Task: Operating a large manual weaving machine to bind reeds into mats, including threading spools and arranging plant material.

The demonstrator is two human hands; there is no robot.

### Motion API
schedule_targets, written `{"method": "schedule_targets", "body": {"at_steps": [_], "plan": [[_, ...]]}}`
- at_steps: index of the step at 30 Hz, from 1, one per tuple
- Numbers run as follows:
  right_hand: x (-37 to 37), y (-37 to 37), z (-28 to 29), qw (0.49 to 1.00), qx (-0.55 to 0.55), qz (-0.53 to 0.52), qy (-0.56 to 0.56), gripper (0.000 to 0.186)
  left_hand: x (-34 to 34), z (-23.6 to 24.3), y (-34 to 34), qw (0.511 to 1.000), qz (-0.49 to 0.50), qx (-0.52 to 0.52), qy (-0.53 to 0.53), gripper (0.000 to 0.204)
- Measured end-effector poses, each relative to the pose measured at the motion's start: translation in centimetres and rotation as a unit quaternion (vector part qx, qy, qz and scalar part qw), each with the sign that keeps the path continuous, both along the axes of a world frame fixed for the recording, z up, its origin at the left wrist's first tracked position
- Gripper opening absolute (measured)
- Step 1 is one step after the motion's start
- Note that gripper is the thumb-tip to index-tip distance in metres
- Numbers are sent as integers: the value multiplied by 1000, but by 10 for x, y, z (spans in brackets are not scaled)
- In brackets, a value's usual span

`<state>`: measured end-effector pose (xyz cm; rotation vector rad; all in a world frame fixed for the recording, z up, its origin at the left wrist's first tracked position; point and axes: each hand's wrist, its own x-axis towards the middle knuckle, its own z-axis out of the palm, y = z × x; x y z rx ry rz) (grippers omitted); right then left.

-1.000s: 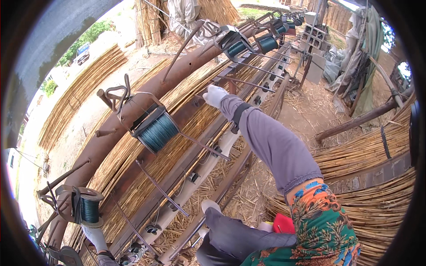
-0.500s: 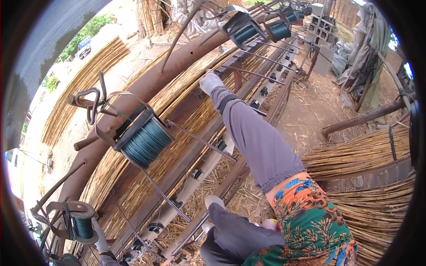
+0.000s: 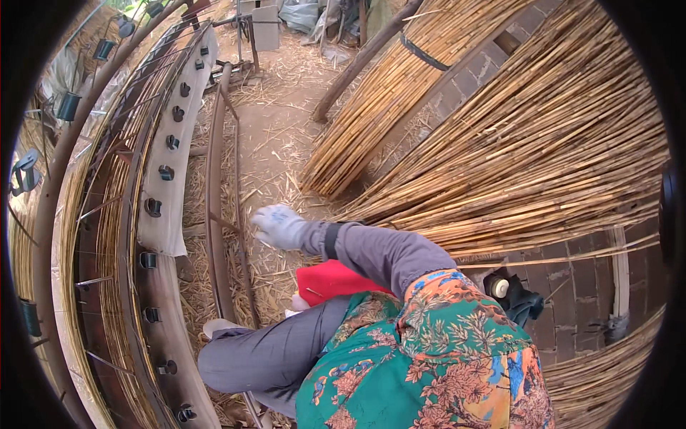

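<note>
My right hand (image 3: 280,227), in a white glove, hangs over straw-strewn ground (image 3: 275,129) with loosely curved, parted fingers and nothing visible in them. It is left of a large bundle of long reeds (image 3: 514,136). Beneath my right forearm lies red cloth (image 3: 321,279), beside my bent leg. At the left runs a long metal frame with reeds (image 3: 111,236), a pale strip carrying small dark fittings (image 3: 161,214), and a rusty pipe bearing spools of dark teal cord (image 3: 68,106). My left hand is out of view.
A second reed bundle (image 3: 371,121) with a dark strap and a wooden pole (image 3: 343,82) sit at the upper right. A narrow rusty rail (image 3: 216,179) runs beside the frame. Grey sheeting (image 3: 300,14) lies at the back, bricks (image 3: 572,300) and dark cloth (image 3: 522,307) at the right.
My view has swung right toward the reed bundles, shifting the frame to the left. My right hand has left the frame for the space beside the bundles; my left hand has dropped out of view.
</note>
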<state>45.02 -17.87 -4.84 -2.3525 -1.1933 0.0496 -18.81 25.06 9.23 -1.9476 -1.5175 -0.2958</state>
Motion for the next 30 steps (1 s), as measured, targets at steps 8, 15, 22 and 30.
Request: {"method": "schedule_targets", "body": {"at_steps": [8, 15, 22, 30], "plan": [[20, -339, -62, 816, -519, -222, -121, 30, -41, -16, -39, 805, 17, -339, -487, 47], [89, -408, 5, 712, -671, -208, 0, 28, -70, -46, -32, 814, -35, -284, -505, 26], [100, -435, 13, 677, -669, -303, -53, 32, -51, -45, -49, 760, -13, -276, -588, 10], [107, -412, 42, 682, -707, -186, -37, 33, -40, -43, -60, 749, -16, -257, -611, 8]]}}
